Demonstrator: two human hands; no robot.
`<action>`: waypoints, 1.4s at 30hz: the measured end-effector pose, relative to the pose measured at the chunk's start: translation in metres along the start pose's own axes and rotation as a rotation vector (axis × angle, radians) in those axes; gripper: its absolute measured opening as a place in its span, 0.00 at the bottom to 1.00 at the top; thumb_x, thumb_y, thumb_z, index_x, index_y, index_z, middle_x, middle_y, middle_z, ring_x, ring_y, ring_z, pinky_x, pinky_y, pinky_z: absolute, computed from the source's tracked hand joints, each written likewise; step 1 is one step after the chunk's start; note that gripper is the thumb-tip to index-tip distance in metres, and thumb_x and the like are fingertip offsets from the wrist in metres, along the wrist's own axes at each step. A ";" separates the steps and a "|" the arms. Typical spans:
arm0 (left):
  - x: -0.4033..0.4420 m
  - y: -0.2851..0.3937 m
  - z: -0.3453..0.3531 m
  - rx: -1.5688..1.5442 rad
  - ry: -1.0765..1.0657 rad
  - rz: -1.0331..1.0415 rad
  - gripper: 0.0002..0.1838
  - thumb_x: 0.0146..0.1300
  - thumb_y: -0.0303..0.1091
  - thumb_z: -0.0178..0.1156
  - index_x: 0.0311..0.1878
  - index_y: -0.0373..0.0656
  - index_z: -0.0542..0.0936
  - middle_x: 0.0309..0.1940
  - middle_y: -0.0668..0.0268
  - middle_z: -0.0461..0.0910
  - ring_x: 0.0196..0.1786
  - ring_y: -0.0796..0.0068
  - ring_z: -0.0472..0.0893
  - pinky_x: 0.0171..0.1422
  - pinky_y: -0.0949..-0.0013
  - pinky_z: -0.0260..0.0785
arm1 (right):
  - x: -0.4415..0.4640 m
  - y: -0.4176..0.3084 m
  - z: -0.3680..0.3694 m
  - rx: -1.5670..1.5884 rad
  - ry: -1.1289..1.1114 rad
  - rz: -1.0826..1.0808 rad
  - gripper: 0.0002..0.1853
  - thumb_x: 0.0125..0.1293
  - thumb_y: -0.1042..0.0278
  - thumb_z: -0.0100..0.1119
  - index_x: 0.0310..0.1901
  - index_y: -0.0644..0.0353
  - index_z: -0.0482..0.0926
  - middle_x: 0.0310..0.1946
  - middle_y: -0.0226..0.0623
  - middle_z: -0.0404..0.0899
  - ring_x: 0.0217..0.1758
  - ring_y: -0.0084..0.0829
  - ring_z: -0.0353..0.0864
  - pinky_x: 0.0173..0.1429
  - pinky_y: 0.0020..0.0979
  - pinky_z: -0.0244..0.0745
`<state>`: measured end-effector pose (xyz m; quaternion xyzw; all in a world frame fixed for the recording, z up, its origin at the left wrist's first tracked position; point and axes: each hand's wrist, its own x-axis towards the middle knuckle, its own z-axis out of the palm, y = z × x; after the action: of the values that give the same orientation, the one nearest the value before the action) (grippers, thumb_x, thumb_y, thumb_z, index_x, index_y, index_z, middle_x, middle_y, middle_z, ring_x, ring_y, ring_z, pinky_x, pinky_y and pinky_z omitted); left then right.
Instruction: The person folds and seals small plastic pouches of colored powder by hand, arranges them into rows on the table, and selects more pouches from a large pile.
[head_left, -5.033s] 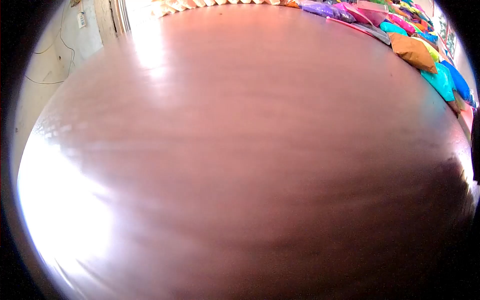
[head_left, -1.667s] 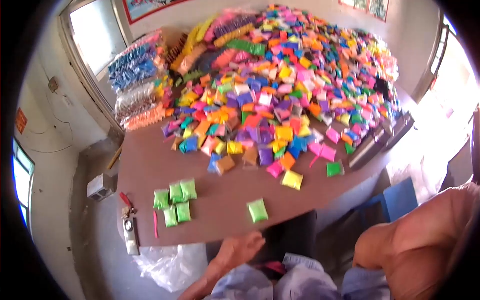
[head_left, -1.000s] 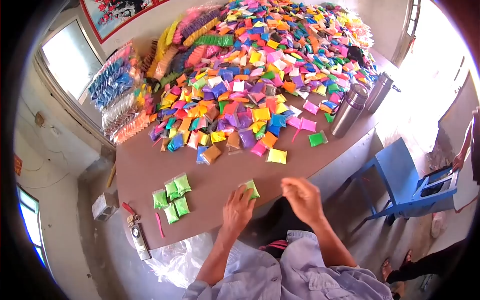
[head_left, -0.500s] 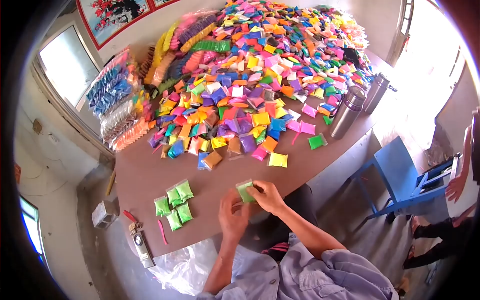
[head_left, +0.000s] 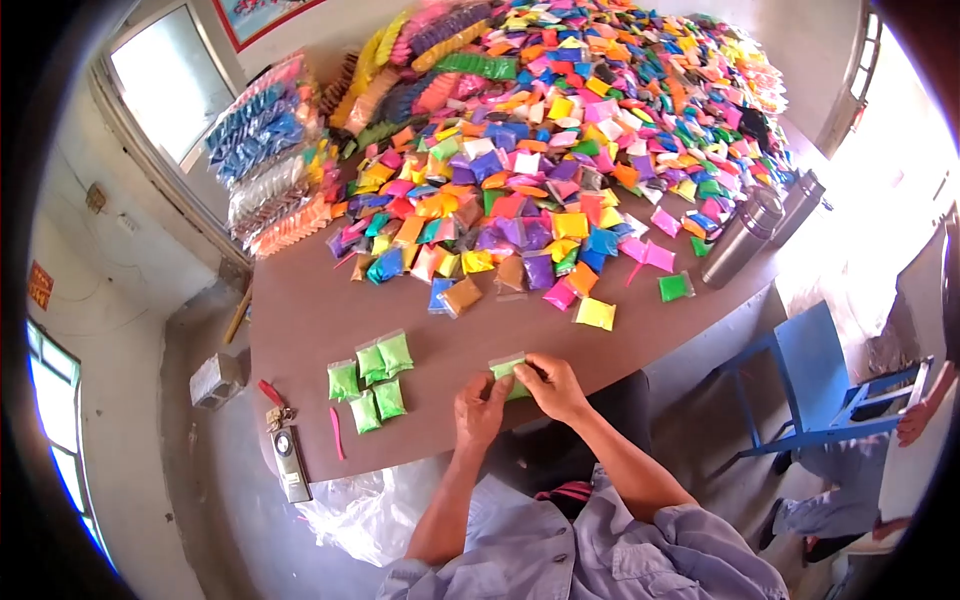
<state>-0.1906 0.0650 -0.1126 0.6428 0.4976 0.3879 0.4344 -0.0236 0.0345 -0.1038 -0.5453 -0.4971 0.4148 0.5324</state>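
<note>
Between my two hands, at the table's front edge, is a green packet (head_left: 508, 367) with a clear top strip. My left hand (head_left: 482, 408) has its fingers closed on the packet's left side. My right hand (head_left: 556, 388) pinches its right side, thumb near the top strip. Part of the packet is hidden by my fingers. Several green packets (head_left: 392, 352) lie in a small group to the left, with a thin pink tool (head_left: 337, 433) below them.
A large heap of coloured packets (head_left: 600, 150) covers the table's back. Two metal flasks (head_left: 742, 238) stand at the right. Keys and a silver object (head_left: 288, 465) lie at the left corner. A blue chair (head_left: 812, 370) and another person's hand (head_left: 912, 422) are on the right.
My left hand has closed on the green packet, which my right hand was holding. Earlier, my right hand came down from the air to the packet. The view has shifted.
</note>
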 end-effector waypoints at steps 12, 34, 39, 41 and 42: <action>0.001 0.016 -0.002 -0.376 -0.004 -0.185 0.12 0.74 0.37 0.64 0.43 0.36 0.85 0.31 0.75 0.79 0.35 0.86 0.73 0.40 0.74 0.67 | -0.001 0.011 0.006 -0.058 0.070 -0.070 0.12 0.74 0.63 0.63 0.45 0.66 0.82 0.31 0.35 0.80 0.34 0.20 0.74 0.38 0.29 0.72; 0.006 -0.009 -0.007 -0.235 -0.009 -0.018 0.13 0.73 0.37 0.67 0.44 0.34 0.84 0.29 0.69 0.82 0.33 0.84 0.76 0.37 0.72 0.71 | -0.004 -0.006 0.015 -0.221 0.114 -0.149 0.10 0.73 0.66 0.63 0.44 0.66 0.83 0.32 0.41 0.82 0.34 0.26 0.80 0.40 0.32 0.75; 0.002 0.014 -0.007 -0.142 -0.004 0.006 0.16 0.72 0.40 0.68 0.46 0.34 0.85 0.30 0.64 0.85 0.35 0.78 0.81 0.40 0.67 0.75 | -0.002 0.008 0.013 -0.115 0.204 -0.083 0.10 0.74 0.66 0.62 0.46 0.66 0.84 0.34 0.35 0.84 0.36 0.22 0.79 0.42 0.29 0.76; 0.000 0.019 -0.008 -0.029 -0.090 -0.034 0.17 0.73 0.43 0.67 0.47 0.35 0.85 0.29 0.58 0.85 0.33 0.74 0.83 0.40 0.66 0.75 | -0.001 0.007 0.013 -0.109 0.265 -0.041 0.10 0.75 0.66 0.62 0.45 0.66 0.84 0.33 0.32 0.84 0.36 0.20 0.78 0.41 0.29 0.75; 0.000 0.018 -0.009 -0.028 -0.092 -0.039 0.17 0.73 0.43 0.67 0.47 0.35 0.85 0.29 0.58 0.85 0.33 0.74 0.83 0.40 0.66 0.75 | -0.001 0.008 0.015 -0.107 0.265 -0.036 0.10 0.75 0.66 0.62 0.45 0.66 0.84 0.33 0.32 0.84 0.36 0.20 0.78 0.41 0.29 0.75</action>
<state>-0.1938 0.0646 -0.0927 0.6441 0.4841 0.3564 0.4730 -0.0378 0.0363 -0.1130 -0.6140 -0.4536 0.3025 0.5707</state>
